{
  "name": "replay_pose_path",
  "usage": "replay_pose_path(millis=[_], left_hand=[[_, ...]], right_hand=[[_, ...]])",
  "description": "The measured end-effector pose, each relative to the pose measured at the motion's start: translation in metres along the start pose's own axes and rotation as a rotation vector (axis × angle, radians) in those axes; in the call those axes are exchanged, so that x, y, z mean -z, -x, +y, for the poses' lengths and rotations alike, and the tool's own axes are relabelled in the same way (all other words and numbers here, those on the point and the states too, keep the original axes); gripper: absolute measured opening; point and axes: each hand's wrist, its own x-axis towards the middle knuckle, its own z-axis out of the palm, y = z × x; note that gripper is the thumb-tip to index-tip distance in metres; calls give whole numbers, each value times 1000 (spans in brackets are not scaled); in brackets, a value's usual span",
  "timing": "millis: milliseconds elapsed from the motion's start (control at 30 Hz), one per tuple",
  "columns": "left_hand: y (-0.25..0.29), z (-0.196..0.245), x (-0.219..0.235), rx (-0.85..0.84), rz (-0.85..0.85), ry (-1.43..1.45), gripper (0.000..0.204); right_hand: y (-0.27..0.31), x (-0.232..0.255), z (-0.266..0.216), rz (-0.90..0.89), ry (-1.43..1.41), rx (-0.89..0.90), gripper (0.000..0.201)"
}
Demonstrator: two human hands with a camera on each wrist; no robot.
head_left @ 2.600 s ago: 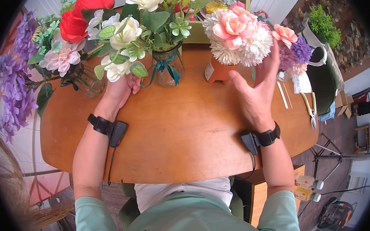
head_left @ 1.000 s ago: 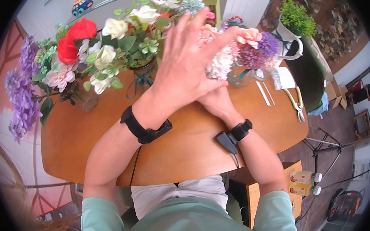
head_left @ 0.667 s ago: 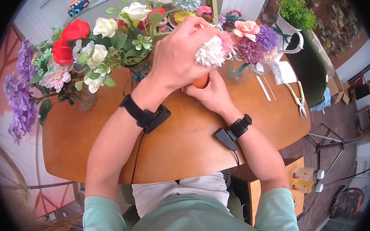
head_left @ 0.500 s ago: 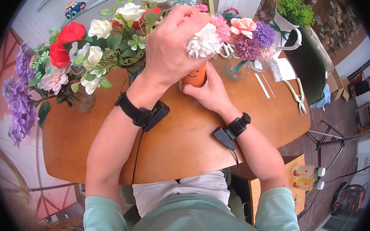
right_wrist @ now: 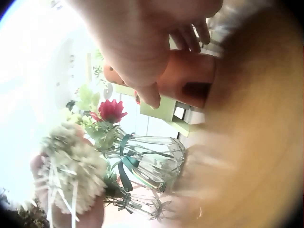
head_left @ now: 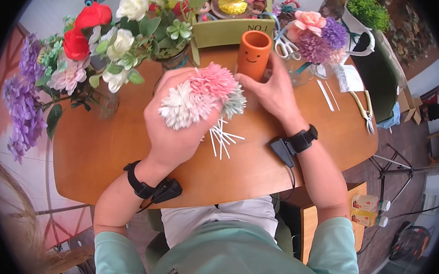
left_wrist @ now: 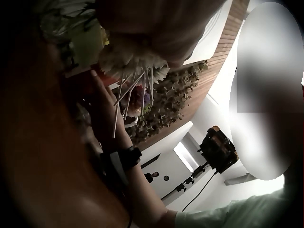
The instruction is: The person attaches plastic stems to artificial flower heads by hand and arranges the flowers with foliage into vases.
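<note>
One smooth orange cylinder [head_left: 255, 53], one ruffled flower bunch [head_left: 199, 96]
Left hand [head_left: 166, 140] grips bunch, finger spread hidden; right hand [head_left: 277, 94] pinches cylinder thumb-to-fingers, 1–2 o'clock from bunch

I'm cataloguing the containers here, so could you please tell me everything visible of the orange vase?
The orange vase is a cylinder that looks like matte clay, with a round open rim, a dark smiling face turned to the head camera and a dark notch at its base. Nothing sticks out of its top. It appears to stand upright on the table in front of the green box, with the right hand around its lower part.
</note>
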Motion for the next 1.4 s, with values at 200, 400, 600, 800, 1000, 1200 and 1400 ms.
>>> replay_pose_path(millis=[200,400,600,800,1000,1200,1400], left_hand=[[8,-20,20,679,101,385,33],[24,-33,19,536,117,246,34],[33,-47,20,411,6,29,39],[34,-47,15,323,29,-37,44],[35,-47,12,413,71,33,43],[35,-46,12,458,91,69,40],[36,-48,15,427,-5,-32,43]], right_hand=[[21,3,-46,335,166,297,31],[40,-17,-52,-619,-93,-258,31],[50,-36,-55,-695,-271,-264,35],[57,-49,-55,-591,49,-260,29],[56,-48,-59,-402,79,-219,30],[55,-45,-55,-463,220,-203,30],[57,-46,-48,-414,340,41,32]])
